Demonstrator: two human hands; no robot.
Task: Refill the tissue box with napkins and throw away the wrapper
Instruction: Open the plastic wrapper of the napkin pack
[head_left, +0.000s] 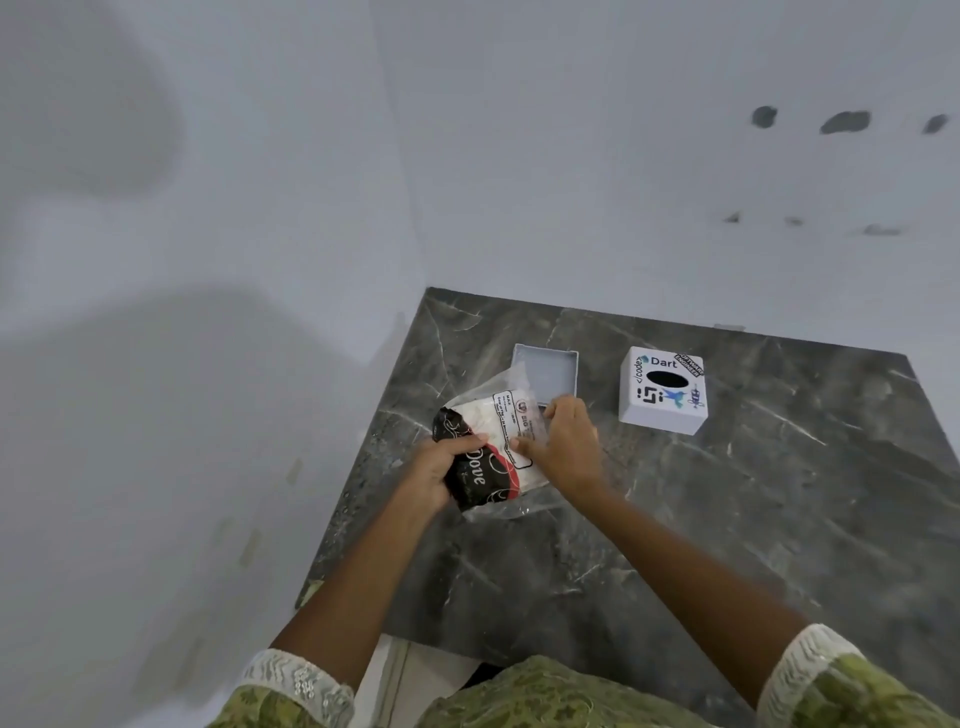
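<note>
A clear plastic napkin pack (498, 441) with a black and red printed band and white napkins inside lies on the dark marble table (727, 519). My left hand (441, 470) grips its near black end. My right hand (569, 447) pinches the clear wrapper at the pack's far right side. Just behind the pack sits the open white tray of the tissue box (548, 371), showing nothing inside. The white tissue box cover (662, 389), with stickers and a black oval slot on top, stands to the right, apart from both hands.
Pale walls meet in a corner behind the table's far left edge. The table's left edge runs close beside my left arm. Dark smudges mark the right wall.
</note>
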